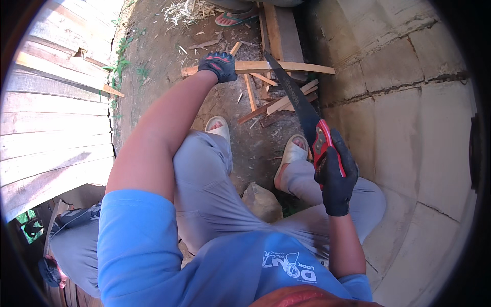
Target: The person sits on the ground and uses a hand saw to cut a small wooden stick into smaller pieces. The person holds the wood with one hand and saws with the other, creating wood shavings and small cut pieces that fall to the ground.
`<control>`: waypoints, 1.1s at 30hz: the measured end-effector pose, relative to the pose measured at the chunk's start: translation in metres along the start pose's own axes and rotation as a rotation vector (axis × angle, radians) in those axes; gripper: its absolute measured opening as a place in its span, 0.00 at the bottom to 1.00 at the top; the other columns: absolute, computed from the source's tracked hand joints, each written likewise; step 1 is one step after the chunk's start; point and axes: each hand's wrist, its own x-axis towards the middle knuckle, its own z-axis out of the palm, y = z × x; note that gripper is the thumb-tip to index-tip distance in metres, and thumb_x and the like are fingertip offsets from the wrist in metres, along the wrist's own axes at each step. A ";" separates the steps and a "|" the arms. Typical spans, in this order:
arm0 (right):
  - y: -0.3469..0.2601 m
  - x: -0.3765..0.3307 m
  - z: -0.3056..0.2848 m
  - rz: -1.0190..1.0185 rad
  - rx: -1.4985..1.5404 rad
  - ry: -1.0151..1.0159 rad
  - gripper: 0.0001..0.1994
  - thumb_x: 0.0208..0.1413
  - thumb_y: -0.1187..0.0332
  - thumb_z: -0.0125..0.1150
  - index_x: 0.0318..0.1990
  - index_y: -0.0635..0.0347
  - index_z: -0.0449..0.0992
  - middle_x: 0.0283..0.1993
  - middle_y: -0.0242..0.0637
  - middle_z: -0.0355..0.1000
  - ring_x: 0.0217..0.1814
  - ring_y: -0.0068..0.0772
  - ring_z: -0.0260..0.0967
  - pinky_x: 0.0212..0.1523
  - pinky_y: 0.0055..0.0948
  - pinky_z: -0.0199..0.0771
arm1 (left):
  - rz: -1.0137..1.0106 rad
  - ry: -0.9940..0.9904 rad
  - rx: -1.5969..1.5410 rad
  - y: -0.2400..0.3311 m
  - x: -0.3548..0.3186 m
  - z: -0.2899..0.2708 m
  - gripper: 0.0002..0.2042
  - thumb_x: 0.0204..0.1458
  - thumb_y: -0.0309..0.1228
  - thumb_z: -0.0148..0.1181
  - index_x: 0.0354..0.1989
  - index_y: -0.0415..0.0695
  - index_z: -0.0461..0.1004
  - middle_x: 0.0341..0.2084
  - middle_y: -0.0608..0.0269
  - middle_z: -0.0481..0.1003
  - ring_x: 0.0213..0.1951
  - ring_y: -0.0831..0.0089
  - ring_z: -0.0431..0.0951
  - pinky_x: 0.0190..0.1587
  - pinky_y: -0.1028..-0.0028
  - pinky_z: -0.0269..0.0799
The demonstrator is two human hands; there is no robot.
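My left hand (219,66), in a black glove with red knuckle marks, is closed over a long, thin wooden strip (299,67) near its left end. The strip lies crosswise in front of me, its right part over a thicker timber. In my right hand (340,176), gloved in black, is the red handle of a handsaw (296,100). Its dark blade slants up and to the left, and the tip reaches the strip to the right of my left hand. Whether the teeth touch the wood I cannot tell.
Wood offcuts (284,102) lie beneath the strip, with a thick timber (283,36) behind. A block wall (396,117) closes off the right, a plank wall (56,120) the left. A stone (262,201) sits between my legs. Another person's sandalled foot (236,18) is beyond shavings.
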 end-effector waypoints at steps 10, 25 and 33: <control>0.055 0.200 0.162 -0.194 0.088 0.164 0.19 0.67 0.63 0.62 0.61 0.61 0.82 0.59 0.48 0.83 0.61 0.41 0.81 0.62 0.38 0.76 | 0.028 0.046 0.016 0.002 0.004 -0.014 0.26 0.48 0.51 0.66 0.50 0.44 0.83 0.47 0.47 0.84 0.50 0.52 0.86 0.53 0.55 0.83; 0.014 -0.017 0.002 -0.043 -0.007 0.102 0.20 0.70 0.69 0.59 0.66 0.66 0.78 0.62 0.46 0.81 0.57 0.32 0.81 0.58 0.35 0.78 | 0.034 0.028 -0.018 0.004 -0.003 -0.004 0.25 0.48 0.48 0.66 0.50 0.44 0.83 0.47 0.49 0.85 0.50 0.53 0.86 0.52 0.56 0.83; 0.029 0.147 0.143 -0.075 0.014 0.036 0.20 0.68 0.62 0.62 0.63 0.60 0.81 0.62 0.50 0.80 0.64 0.45 0.79 0.65 0.37 0.74 | 0.059 0.112 0.011 -0.004 -0.004 0.006 0.20 0.46 0.46 0.68 0.43 0.47 0.86 0.41 0.53 0.86 0.45 0.55 0.88 0.48 0.56 0.84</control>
